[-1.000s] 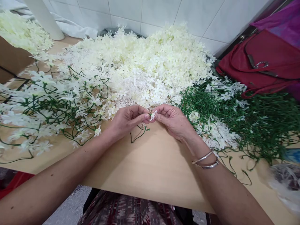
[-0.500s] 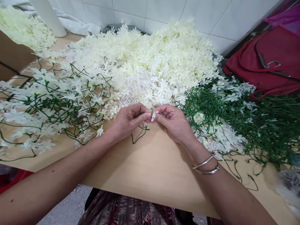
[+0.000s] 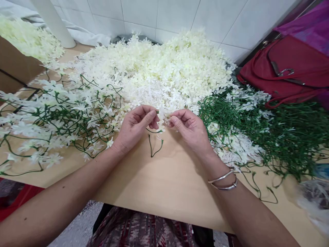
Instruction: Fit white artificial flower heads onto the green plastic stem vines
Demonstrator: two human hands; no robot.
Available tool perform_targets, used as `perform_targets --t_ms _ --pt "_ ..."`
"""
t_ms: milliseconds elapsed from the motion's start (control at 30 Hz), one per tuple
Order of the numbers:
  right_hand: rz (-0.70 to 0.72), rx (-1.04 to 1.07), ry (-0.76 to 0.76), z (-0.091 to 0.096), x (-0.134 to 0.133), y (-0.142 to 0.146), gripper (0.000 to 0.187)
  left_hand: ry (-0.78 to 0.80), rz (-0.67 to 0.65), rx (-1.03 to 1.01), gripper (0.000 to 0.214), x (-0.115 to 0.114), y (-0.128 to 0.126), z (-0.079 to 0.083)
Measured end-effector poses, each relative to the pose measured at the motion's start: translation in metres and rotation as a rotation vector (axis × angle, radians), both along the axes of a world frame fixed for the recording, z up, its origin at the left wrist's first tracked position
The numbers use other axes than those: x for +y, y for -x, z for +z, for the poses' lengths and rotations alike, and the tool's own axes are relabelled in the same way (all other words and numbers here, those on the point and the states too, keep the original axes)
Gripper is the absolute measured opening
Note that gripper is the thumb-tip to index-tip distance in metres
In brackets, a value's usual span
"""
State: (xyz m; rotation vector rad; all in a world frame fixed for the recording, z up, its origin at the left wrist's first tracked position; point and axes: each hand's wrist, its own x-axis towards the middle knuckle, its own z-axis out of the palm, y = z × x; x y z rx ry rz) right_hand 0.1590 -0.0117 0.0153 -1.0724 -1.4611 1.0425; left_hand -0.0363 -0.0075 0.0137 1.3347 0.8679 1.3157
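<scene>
My left hand (image 3: 136, 127) pinches a thin green stem (image 3: 154, 145) that curls down onto the wooden table (image 3: 164, 185). My right hand (image 3: 189, 129), with two silver bangles on its wrist, pinches a small white artificial flower (image 3: 162, 114) at the stem's top. The two hands sit a few centimetres apart, fingers closed, just in front of a big heap of loose cream flowers (image 3: 164, 68).
Finished green stems with white flowers (image 3: 59, 116) lie at the left. A tangle of bare green stems (image 3: 269, 130) lies at the right. A red handbag (image 3: 290, 72) stands at the back right by the tiled wall. A white post (image 3: 55, 22) rises back left.
My hands have drawn slightly apart and risen toward the heap. The flower, earlier pinched between both fingertips, now stands opened out above the stem.
</scene>
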Motion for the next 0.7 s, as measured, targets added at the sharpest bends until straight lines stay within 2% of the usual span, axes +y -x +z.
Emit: perform_targets --t_ms 67,133,233,333,433,567,700 --pt "-0.032 -0.137 -0.082 -0.002 -0.002 -0.001 0.006 0.027 0.013 -0.074 0.024 0.003 0.004 -0.001" --pt "-0.010 -0.281 -0.162 -0.005 -0.003 0.000 0.004 0.074 -0.011 -0.095 0.024 0.005 0.008 0.000" --pt "0.071 -0.495 -0.263 -0.010 -0.004 0.002 0.008 0.117 -0.094 -0.034 0.025 0.006 0.014 0.004" --pt "0.083 -0.608 -0.338 -0.015 -0.002 0.002 0.007 0.069 -0.165 0.086 0.023 0.004 0.017 0.010" --pt "0.036 -0.528 -0.332 -0.017 0.000 0.000 0.011 -0.002 -0.223 0.269 0.018 0.002 0.019 0.015" --pt "-0.041 -0.273 -0.174 -0.014 0.002 -0.005 0.008 -0.092 -0.255 0.527 0.013 0.001 0.020 0.017" --pt "0.019 0.003 0.024 -0.006 0.005 -0.007 0.019 -0.285 -0.147 0.776 0.020 0.002 0.021 0.016"
